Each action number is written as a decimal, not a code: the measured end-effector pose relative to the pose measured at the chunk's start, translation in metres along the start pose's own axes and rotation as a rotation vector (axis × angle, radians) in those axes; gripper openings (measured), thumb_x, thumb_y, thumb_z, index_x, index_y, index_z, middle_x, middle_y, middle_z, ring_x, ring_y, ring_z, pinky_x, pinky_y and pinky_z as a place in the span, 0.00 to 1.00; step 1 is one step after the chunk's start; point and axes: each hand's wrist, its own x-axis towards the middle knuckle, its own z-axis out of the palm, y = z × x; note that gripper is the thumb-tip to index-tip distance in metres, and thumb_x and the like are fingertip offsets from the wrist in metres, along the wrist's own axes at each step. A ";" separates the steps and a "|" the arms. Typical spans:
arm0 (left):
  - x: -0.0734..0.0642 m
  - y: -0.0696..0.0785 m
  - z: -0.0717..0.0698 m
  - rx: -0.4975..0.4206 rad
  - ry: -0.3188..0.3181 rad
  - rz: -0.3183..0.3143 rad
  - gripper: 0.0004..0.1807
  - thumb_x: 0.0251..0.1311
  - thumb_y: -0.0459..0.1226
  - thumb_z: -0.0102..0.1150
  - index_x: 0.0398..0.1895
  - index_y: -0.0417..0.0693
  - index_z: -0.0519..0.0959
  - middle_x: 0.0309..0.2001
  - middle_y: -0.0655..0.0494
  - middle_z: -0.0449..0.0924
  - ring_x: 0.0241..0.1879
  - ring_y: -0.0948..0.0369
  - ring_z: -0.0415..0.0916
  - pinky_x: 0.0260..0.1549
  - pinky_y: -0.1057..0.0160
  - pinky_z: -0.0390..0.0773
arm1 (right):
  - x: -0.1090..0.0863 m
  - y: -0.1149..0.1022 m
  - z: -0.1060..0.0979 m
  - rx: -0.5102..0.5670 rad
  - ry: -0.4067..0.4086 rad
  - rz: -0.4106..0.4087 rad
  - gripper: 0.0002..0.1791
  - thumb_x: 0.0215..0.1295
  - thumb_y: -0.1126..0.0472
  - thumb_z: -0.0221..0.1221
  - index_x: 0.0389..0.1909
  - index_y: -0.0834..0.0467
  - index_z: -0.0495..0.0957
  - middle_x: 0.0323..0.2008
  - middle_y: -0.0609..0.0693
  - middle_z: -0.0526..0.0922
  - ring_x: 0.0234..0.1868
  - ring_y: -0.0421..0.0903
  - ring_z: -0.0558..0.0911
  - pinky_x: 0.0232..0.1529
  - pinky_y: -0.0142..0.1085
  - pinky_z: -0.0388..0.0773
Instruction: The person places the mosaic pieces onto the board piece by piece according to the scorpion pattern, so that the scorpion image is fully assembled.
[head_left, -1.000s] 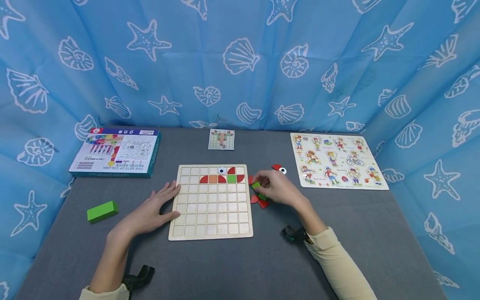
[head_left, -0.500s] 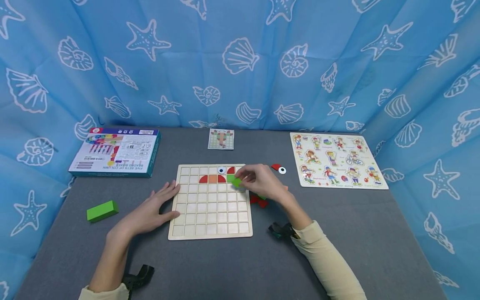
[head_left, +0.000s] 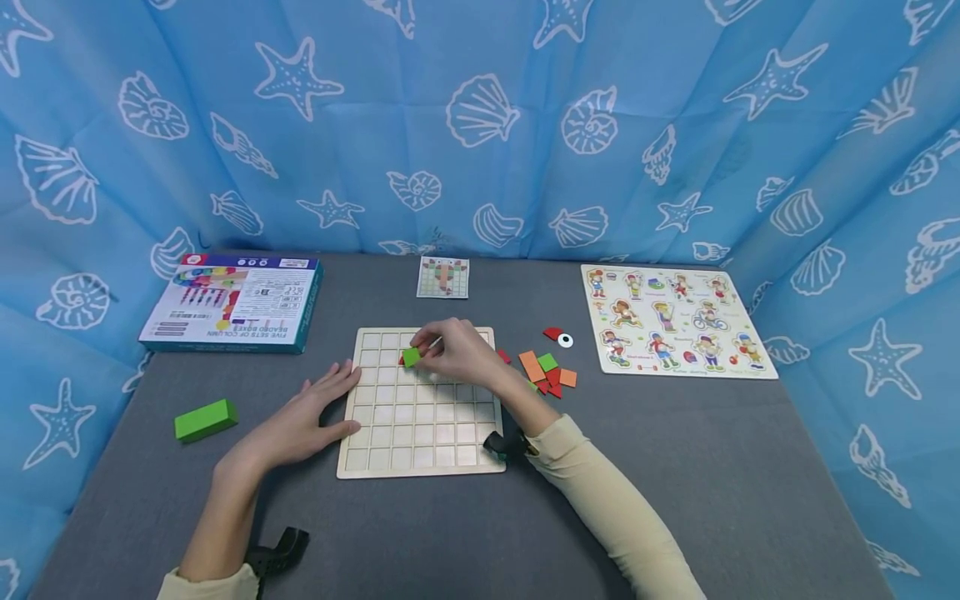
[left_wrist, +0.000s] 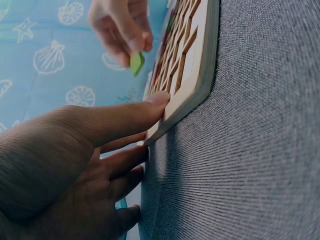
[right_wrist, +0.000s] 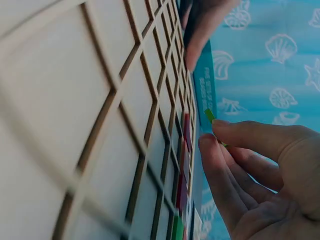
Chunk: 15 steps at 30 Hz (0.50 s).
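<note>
My right hand (head_left: 453,354) pinches a small green square tile (head_left: 410,357) between thumb and fingertips, over the upper left part of the wooden grid board (head_left: 420,462). In the right wrist view the tile, seen edge-on, stands clear of the board, while a red piece (right_wrist: 187,131) and a green piece (right_wrist: 177,228) sit in its cells. The hand hides most of the placed pieces in the head view. My left hand (head_left: 300,425) touches the board's left edge, its thumb (left_wrist: 157,98) on the rim and its fingers extended.
Right of the board lie loose orange pieces (head_left: 532,365), red pieces (head_left: 552,377), a green tile (head_left: 547,362) and an eye disc (head_left: 565,340). A pattern card (head_left: 442,287), picture puzzle (head_left: 648,337), boxed set (head_left: 258,329) and green block (head_left: 206,420) surround the board. A blue curtain (head_left: 525,183) hangs behind.
My right hand has picked the green tile from the loose pieces and carried it left across the board's upper rows. The left hand has stayed at the board's edge.
</note>
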 end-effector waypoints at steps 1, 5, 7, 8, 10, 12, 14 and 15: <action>0.000 0.000 0.000 0.000 0.003 0.004 0.47 0.73 0.46 0.69 0.87 0.42 0.56 0.88 0.35 0.47 0.88 0.32 0.41 0.80 0.20 0.42 | 0.004 -0.002 0.003 -0.013 -0.004 -0.001 0.12 0.69 0.67 0.71 0.52 0.65 0.88 0.43 0.58 0.92 0.40 0.43 0.91 0.44 0.27 0.87; -0.002 -0.001 0.001 0.003 0.014 0.023 0.47 0.73 0.46 0.69 0.87 0.42 0.57 0.88 0.34 0.48 0.87 0.31 0.43 0.79 0.19 0.43 | 0.015 -0.008 0.012 -0.044 -0.008 -0.003 0.13 0.68 0.66 0.73 0.50 0.65 0.87 0.43 0.58 0.92 0.43 0.47 0.92 0.45 0.27 0.87; -0.002 -0.002 0.001 0.000 0.017 0.025 0.47 0.73 0.46 0.69 0.87 0.42 0.57 0.88 0.35 0.49 0.87 0.31 0.43 0.80 0.19 0.43 | 0.019 -0.010 0.016 -0.060 -0.006 0.001 0.13 0.68 0.65 0.73 0.50 0.65 0.87 0.43 0.58 0.92 0.44 0.48 0.91 0.44 0.26 0.86; -0.002 -0.002 0.001 0.001 0.020 0.028 0.47 0.73 0.46 0.69 0.87 0.42 0.57 0.88 0.35 0.49 0.87 0.31 0.43 0.79 0.19 0.44 | 0.021 -0.011 0.018 -0.069 -0.005 0.004 0.13 0.68 0.65 0.73 0.50 0.65 0.87 0.42 0.58 0.92 0.43 0.48 0.91 0.43 0.26 0.85; -0.002 -0.001 0.001 0.000 0.025 0.036 0.47 0.73 0.46 0.69 0.87 0.41 0.58 0.87 0.34 0.50 0.87 0.31 0.44 0.79 0.19 0.44 | 0.024 -0.012 0.020 -0.090 -0.005 0.009 0.13 0.68 0.64 0.73 0.49 0.65 0.86 0.42 0.57 0.92 0.43 0.48 0.90 0.42 0.25 0.83; -0.003 -0.001 0.001 -0.003 0.026 0.040 0.47 0.73 0.47 0.69 0.87 0.42 0.58 0.87 0.34 0.50 0.87 0.31 0.44 0.79 0.19 0.44 | 0.026 -0.013 0.022 -0.113 -0.007 0.010 0.13 0.69 0.63 0.73 0.49 0.65 0.86 0.41 0.57 0.91 0.42 0.47 0.89 0.41 0.25 0.82; -0.003 -0.001 0.001 -0.007 0.027 0.044 0.47 0.73 0.47 0.69 0.87 0.42 0.58 0.87 0.34 0.50 0.87 0.31 0.44 0.79 0.19 0.44 | 0.029 -0.014 0.024 -0.130 -0.014 0.011 0.13 0.69 0.63 0.73 0.49 0.64 0.86 0.41 0.56 0.91 0.42 0.46 0.88 0.42 0.26 0.82; -0.003 -0.001 0.001 -0.008 0.028 0.045 0.47 0.73 0.47 0.69 0.87 0.42 0.58 0.87 0.34 0.50 0.87 0.31 0.44 0.79 0.19 0.44 | 0.030 -0.014 0.024 -0.135 -0.019 0.011 0.13 0.69 0.63 0.73 0.49 0.64 0.86 0.41 0.56 0.91 0.41 0.46 0.88 0.42 0.27 0.82</action>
